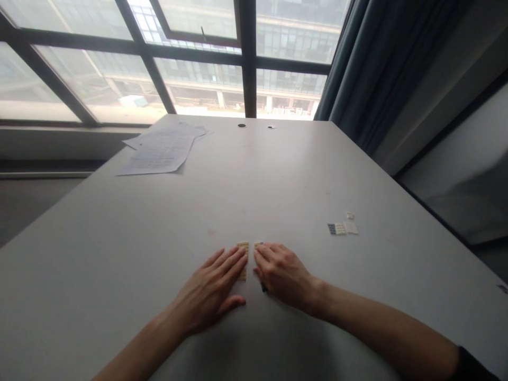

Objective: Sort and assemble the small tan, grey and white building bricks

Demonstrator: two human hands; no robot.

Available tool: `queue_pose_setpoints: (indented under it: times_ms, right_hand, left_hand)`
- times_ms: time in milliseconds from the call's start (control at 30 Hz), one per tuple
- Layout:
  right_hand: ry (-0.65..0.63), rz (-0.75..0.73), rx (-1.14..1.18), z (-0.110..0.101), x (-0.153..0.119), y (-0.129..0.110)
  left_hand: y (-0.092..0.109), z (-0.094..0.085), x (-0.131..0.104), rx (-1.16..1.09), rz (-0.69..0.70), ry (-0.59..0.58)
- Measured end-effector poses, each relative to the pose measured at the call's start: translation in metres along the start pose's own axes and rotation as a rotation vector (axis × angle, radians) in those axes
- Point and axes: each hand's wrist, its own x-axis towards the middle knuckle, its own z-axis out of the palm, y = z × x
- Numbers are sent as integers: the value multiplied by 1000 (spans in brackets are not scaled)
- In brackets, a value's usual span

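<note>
My left hand (214, 286) lies with fingers stretched out over a small flat yellowish piece (243, 275) on the white table, thumb held apart. The piece bears rows of tiny marks, too small to read. Just to its right, across a narrow gap, my right hand (281, 272) has its fingers bent and pressed together on a second small yellowish piece (257, 245). Most of that piece is hidden under the hand. A dark bit (264, 288) shows below the right fingers; I cannot tell whether it belongs to the same piece.
Farther right on the white table (254, 180) lie a dark-and-cream marked strip (336, 229), a pale square (351, 228) and a smaller pale bit (350, 215). Printed sheets (162, 151) overlap at the back left. Two round holes are near the far edge, before windows and a dark curtain (357, 69).
</note>
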Motion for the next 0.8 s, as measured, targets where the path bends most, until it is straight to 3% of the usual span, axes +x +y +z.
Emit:
queue_pose_setpoints:
  times_ms: [167, 300, 600, 800]
  right_hand:
    - [3, 19, -16, 0, -4, 10]
    - [5, 64, -26, -8, -19, 33]
    - [42, 224, -129, -28, -64, 97]
    - [36, 232, -177, -31, -75, 114]
  left_hand:
    - [4, 1, 5, -14, -18, -69]
    - [6, 4, 23, -48, -35, -88]
    - [30, 9, 115, -141, -21, -145]
    - [51, 22, 156, -175, 15, -97]
